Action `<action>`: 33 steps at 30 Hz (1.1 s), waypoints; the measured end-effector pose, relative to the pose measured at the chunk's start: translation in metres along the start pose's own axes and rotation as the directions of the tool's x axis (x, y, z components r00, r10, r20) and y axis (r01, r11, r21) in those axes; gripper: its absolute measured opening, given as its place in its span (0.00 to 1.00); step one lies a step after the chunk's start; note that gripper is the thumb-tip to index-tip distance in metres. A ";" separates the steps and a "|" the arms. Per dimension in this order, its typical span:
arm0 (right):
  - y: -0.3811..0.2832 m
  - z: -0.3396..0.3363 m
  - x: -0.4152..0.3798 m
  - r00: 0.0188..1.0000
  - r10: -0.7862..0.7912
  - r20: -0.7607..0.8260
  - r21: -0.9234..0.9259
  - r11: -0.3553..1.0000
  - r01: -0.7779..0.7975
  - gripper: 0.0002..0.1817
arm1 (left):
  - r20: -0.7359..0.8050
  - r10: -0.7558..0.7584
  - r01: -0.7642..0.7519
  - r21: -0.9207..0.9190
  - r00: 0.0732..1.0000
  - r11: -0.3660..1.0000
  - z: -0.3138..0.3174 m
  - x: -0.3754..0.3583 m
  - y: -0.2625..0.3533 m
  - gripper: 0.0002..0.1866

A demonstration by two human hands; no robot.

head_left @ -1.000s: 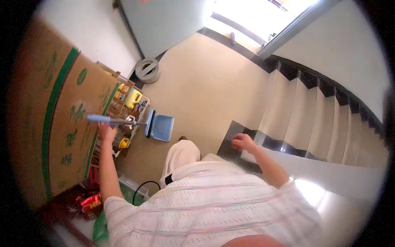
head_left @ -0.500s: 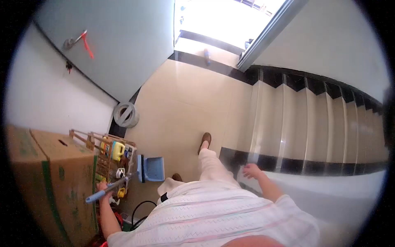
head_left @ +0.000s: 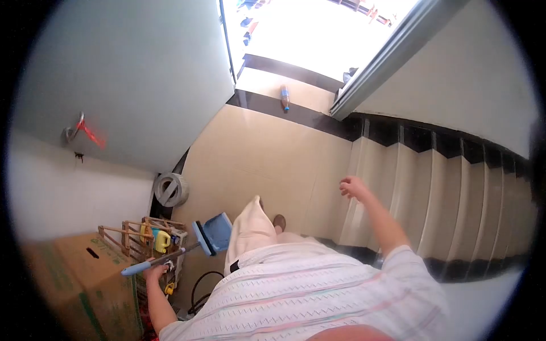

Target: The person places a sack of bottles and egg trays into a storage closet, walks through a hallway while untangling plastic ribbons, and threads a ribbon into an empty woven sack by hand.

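Note:
My left hand [head_left: 154, 271], low on the left, is closed around the grey and light-blue handle of a broom [head_left: 196, 245]. Its head, edged with a dark strip, lies against a blue dustpan [head_left: 218, 232] in front of my left side. My right hand [head_left: 354, 186] hangs out to the right above the foot of the stairs, fingers loosely bent and apart, with nothing in it. A plastic bottle [head_left: 285, 98] with a blue cap lies on the floor by the doorway.
A grey door [head_left: 153, 68] stands open at the left, with a round grey object [head_left: 172, 189] beside it. A cardboard box [head_left: 96, 278] and a wooden rack [head_left: 136, 236] holding bottles flank my left arm. Stairs [head_left: 409, 193] run along the right.
I have stepped toward the doorway, so the bottle appears nearer. The broom and dustpan have come along in my left hand and tilted. My right hand has swung forward.

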State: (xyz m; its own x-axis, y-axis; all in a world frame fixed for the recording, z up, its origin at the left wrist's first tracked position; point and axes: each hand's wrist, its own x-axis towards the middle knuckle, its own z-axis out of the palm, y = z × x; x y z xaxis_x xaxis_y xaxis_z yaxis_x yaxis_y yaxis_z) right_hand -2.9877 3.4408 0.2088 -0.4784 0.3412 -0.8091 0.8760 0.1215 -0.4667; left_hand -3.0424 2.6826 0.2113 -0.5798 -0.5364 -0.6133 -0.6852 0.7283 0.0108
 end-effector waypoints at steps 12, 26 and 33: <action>-0.010 -0.041 0.027 0.984 0.160 -0.076 0.050 0.986 -0.156 0.13 | 0.297 0.321 -0.269 -0.204 0.899 0.941 -0.041 0.021 0.238 0.11; -0.072 -0.120 0.124 0.986 0.164 -0.021 -0.157 0.974 -0.166 0.11 | 0.097 0.237 -0.245 0.088 0.967 0.965 -0.027 0.096 0.378 0.27; -0.183 -0.157 0.176 0.992 -0.070 -0.104 -0.173 0.984 0.051 0.10 | 0.148 0.197 -0.232 0.268 0.969 0.935 -0.056 0.033 0.484 0.31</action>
State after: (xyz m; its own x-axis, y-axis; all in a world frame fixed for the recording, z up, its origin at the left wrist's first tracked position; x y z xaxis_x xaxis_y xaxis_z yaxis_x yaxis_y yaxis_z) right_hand -3.2221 3.6251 0.2078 -0.5293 0.4270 -0.7331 0.8479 0.2980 -0.4386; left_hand -3.4174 2.9933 0.2404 -0.6318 -0.3126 -0.7093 -0.3880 0.9197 -0.0598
